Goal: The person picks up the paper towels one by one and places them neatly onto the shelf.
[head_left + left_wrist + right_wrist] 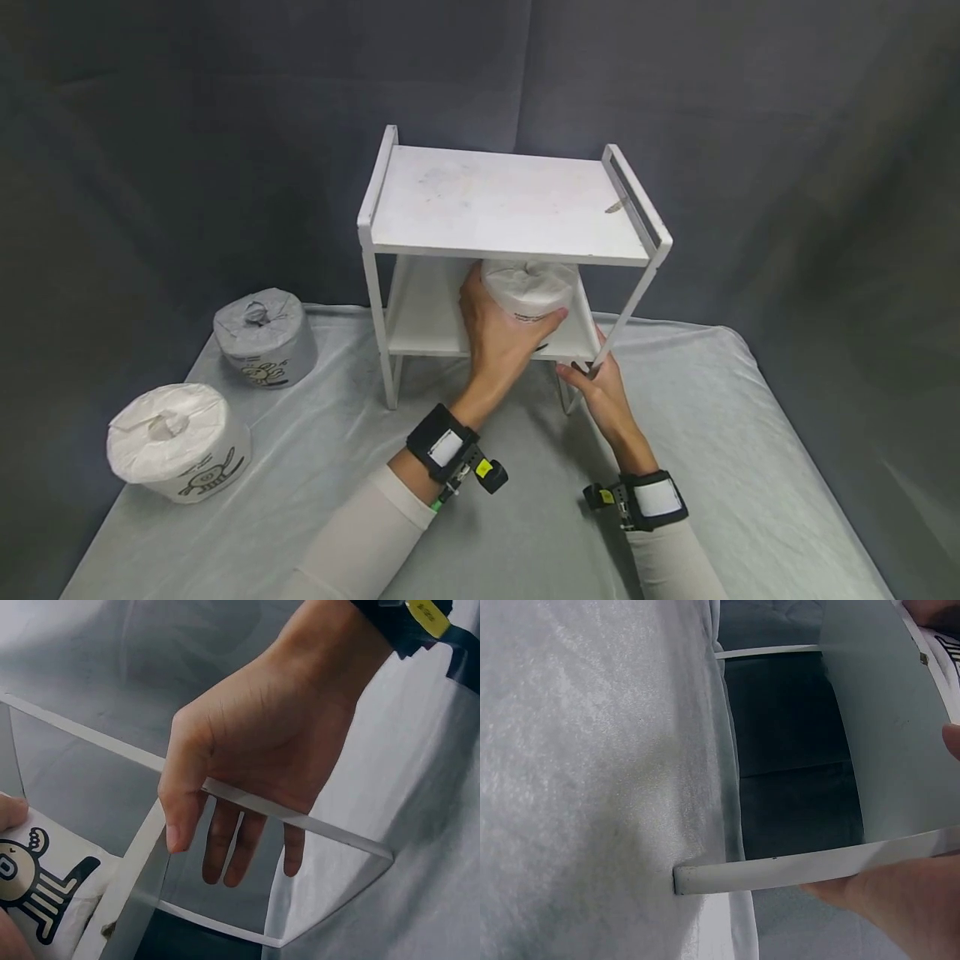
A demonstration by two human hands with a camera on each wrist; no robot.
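A paper-wrapped toilet roll (528,292) stands on the lower tier of a white two-tier shelf rack (510,204). My left hand (501,335) grips this roll from the front, its thumb across the near side and its fingers round the left. The upper tier hides part of the roll's top. In the left wrist view the roll (45,881) shows a printed cartoon figure. My right hand (609,398) holds the rack's right front leg low down, thumb on one side and fingers passing behind it. The right wrist view shows that leg (780,876) crossing in front of the hand.
Two more wrapped toilet rolls, one greyish (266,337) and one white (180,442), stand on the cloth-covered table (525,517) at left. Grey fabric (300,100) hangs behind. The rack's upper tier overhangs my left hand.
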